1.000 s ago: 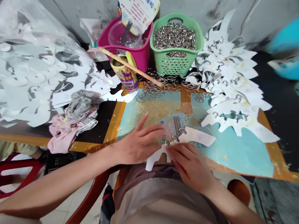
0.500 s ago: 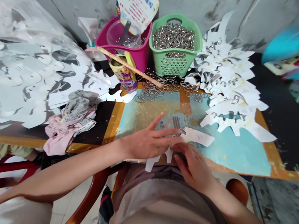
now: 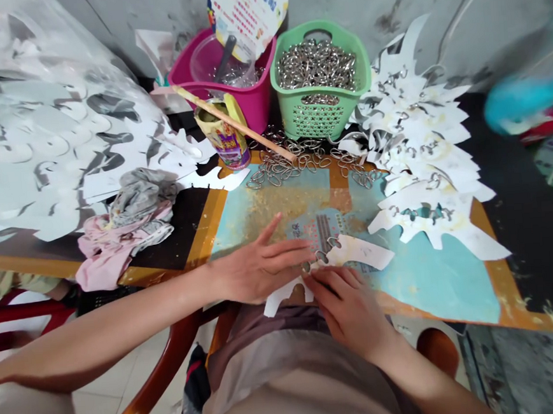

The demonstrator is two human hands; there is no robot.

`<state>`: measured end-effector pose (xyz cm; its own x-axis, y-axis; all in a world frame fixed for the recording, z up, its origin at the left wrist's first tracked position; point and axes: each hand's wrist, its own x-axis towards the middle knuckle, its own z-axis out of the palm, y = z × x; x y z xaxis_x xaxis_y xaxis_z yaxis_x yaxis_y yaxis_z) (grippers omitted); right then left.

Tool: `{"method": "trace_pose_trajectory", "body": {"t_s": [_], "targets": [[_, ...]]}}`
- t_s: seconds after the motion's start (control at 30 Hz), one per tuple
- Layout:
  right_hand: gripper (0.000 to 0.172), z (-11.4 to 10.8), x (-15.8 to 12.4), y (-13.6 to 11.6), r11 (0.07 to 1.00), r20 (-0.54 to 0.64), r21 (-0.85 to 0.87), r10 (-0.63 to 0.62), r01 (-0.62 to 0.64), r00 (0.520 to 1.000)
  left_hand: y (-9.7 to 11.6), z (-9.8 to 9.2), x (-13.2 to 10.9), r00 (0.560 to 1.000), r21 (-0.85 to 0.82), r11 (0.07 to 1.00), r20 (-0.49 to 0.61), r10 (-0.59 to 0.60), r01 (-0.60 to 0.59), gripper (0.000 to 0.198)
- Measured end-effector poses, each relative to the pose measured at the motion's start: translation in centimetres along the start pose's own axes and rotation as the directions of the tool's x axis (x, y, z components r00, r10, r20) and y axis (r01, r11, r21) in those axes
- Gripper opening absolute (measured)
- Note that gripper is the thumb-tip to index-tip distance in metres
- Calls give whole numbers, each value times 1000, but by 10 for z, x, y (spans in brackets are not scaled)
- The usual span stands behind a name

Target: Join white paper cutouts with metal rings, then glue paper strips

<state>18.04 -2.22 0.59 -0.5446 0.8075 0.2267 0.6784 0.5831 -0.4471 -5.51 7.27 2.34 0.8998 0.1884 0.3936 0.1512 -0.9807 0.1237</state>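
Basically ring-fitting on a white paper cutout, lying on the blue part of the table just below the middle of the frame. Left hand spread flat, fingers pressing down on the cutout's left end. Right hand right up against it, fingertips down by the small metal rings sitting on the paper; can't tell if pinching one or only pushing. So, hands together, meeting at the cutout. Best guess for doing this bit well: pin the paper firmly with the flat hand so nothing slides, work one ring at a time, press straight down, and go easy near the thin tabs, since paper like that probably tears. Loose rings scattered just above, within easy reach. Green basket with plenty more behind that, top centre. Stack of ringed cutouts over at the right, well apart from the hands.
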Motion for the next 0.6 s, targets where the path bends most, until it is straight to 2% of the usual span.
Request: {"method": "trace_pose_trajectory", "body": {"t_s": [0.1, 0.23, 0.3, 0.43, 0.5, 0.6], "targets": [[41, 0, 1, -1, 999, 29, -41, -14, 15, 999, 13, -2, -6, 989, -99, 985, -11, -146, 144, 41], [42, 0, 1, -2, 999, 35, -42, -23, 24, 999, 34, 4, -11, 937, -141, 952, -187, -296, 273, 40], [43, 0, 0, -2, 999, 30, -33, -22, 23, 999, 40, 7, -12, 931, -134, 947, -185, -313, 292, 43], [43, -1, -1, -2, 999, 25, 45, 1, -2, 1000, 44, 11, -12, 952, -80, 957, -112, -286, 278, 49], [40, -2, -1, 0, 990, 19, 133, 48, -50, 999, 46, 12, -12, 960, -42, 965, -97, -264, 261, 51], [40, -1, -3, 3, 965, -56, 240, 123, -107, 991, 49, 13, -10, 963, 10, 967, -99, -252, 254, 53]]}}
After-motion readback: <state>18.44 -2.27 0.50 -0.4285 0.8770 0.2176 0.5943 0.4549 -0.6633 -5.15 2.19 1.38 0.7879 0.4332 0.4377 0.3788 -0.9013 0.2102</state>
